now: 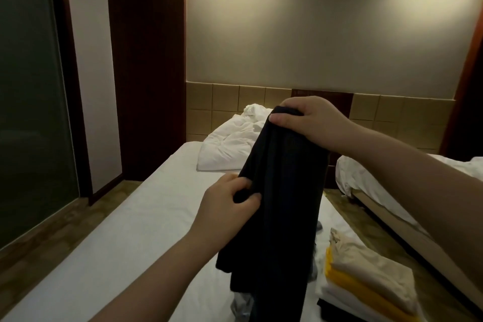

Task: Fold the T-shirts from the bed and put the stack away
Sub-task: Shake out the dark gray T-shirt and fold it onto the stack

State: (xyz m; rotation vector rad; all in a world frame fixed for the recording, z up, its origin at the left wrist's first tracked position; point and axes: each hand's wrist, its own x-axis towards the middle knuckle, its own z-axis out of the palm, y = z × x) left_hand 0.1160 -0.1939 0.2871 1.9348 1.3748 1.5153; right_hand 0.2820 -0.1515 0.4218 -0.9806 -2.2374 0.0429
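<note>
Black T-shirt pinched by both hands, hem cut off.

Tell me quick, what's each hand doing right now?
Left hand: closed, pinching the side edge of the black T-shirt.
Right hand: closed, holding the black T-shirt up by its top.
</note>
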